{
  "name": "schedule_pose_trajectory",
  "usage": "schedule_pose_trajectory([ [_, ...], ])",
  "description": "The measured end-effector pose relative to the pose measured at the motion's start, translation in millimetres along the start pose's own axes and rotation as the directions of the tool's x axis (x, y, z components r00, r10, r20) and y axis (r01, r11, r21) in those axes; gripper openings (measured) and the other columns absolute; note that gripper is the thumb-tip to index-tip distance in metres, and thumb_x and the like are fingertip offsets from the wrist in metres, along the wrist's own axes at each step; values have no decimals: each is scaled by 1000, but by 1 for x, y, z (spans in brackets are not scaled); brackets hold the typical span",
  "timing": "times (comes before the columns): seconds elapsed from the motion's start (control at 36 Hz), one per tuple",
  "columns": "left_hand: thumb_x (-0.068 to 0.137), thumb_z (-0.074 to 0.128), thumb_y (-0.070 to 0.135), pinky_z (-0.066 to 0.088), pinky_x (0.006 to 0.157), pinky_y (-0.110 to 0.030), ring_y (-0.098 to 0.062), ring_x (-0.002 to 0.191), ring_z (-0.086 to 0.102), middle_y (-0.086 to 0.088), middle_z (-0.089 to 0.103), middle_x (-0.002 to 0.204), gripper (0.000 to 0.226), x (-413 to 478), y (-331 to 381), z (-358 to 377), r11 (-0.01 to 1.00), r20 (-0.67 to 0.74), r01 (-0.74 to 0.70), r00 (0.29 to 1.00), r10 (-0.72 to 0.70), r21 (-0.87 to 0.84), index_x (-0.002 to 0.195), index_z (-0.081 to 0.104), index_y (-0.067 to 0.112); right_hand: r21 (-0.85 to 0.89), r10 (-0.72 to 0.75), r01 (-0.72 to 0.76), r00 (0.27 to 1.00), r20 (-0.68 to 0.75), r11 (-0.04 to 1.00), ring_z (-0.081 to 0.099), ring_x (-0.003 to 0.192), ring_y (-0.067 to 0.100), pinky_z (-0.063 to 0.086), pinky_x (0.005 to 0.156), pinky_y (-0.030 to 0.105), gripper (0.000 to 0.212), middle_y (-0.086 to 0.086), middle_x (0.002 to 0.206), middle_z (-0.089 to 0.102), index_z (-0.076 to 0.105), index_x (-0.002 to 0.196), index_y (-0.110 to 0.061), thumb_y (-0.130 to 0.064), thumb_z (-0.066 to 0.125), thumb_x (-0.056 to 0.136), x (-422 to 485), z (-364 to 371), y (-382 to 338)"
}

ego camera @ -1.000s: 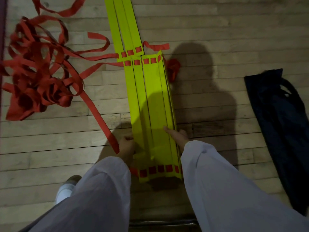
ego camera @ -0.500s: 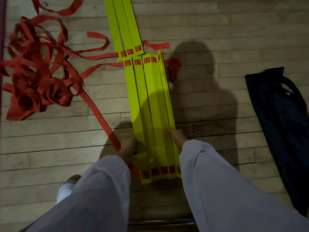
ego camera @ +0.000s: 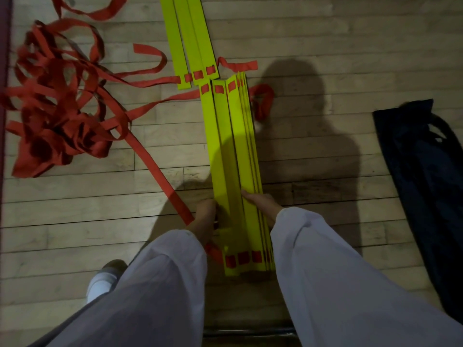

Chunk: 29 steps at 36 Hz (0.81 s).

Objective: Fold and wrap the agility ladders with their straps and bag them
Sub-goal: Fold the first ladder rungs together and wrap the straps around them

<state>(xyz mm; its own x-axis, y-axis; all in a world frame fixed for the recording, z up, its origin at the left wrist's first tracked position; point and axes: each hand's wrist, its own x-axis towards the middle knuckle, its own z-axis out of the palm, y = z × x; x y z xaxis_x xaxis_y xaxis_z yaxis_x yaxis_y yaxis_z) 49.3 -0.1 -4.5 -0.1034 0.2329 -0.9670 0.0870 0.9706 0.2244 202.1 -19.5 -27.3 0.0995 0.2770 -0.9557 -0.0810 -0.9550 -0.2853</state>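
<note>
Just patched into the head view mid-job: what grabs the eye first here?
The bundle of yellow rungs at centre, gathered on the wood floor between the left hand, gripping its left side, and the right hand, laid on its right. Next, the red strap tangle heaped at left and the dark bag lying at right.

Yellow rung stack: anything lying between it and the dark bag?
Nothing blocks the way. Bare floor separates the yellow rung stack from the dark bag on the right; only a small red strap loop sits beside the stack's far end.
</note>
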Motion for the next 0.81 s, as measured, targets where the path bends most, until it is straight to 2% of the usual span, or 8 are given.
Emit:
schedule_pose_trajectory([
  [0.22,96,37,12,46,73,-38,-22,69,52,-8,51,75,25,2,-3,-1,1000,20,1,1000,-1,1,75,51,10,-23,-2,4,998,68,1000,30,142,33,29,115,46,77,13,157,29,28,151,-6,-49,55,93,3,6,-1],
  [0.31,97,37,13,47,65,-36,-22,68,52,-8,52,73,27,1,-3,-1,1000,24,4,1000,-3,-15,74,51,10,2,1,-1,999,45,1000,29,143,32,29,115,43,70,12,156,29,27,151,-5,-42,51,98,3,12,-3],
  [0.42,95,38,11,47,58,-34,-23,67,54,-8,52,72,23,-2,-2,1,1000,47,12,999,-12,-12,76,51,9,82,8,-11,999,42,997,39,136,34,32,113,49,55,16,150,40,36,147,-6,-33,45,101,1,21,-3],
  [0.53,96,39,13,48,58,-33,-23,69,57,-9,56,75,23,-5,-3,6,1000,99,-14,995,14,3,79,54,9,233,-39,16,995,95,972,53,122,34,37,109,50,52,15,132,57,52,135,-10,-45,43,99,-1,25,-4],
  [0.61,96,38,14,50,68,-36,-25,77,57,-11,58,84,21,-6,-2,12,1000,119,-21,993,20,9,90,57,6,284,-73,23,983,167,959,55,122,34,38,110,51,69,16,131,59,52,137,-11,-63,42,93,-3,25,-8],
  [0.69,95,38,14,50,74,-38,-28,87,56,-13,58,94,22,-10,0,21,999,128,-24,992,20,26,101,57,4,208,-50,12,982,181,978,47,132,30,32,114,52,101,8,144,49,42,145,-20,-84,55,68,6,25,-6],
  [0.75,95,39,14,51,74,-39,-30,94,56,-15,58,103,25,-10,2,28,995,125,-64,991,54,72,111,55,3,170,-5,-30,979,204,985,46,132,30,33,112,53,121,7,146,47,42,145,-23,-89,67,46,16,22,0],
  [0.81,97,38,11,50,82,-43,-34,104,56,-19,54,118,37,-9,3,33,971,75,-157,986,145,182,132,41,1,152,34,-67,976,215,986,55,123,31,42,106,51,127,9,135,58,52,138,-22,-82,79,30,15,21,0],
])
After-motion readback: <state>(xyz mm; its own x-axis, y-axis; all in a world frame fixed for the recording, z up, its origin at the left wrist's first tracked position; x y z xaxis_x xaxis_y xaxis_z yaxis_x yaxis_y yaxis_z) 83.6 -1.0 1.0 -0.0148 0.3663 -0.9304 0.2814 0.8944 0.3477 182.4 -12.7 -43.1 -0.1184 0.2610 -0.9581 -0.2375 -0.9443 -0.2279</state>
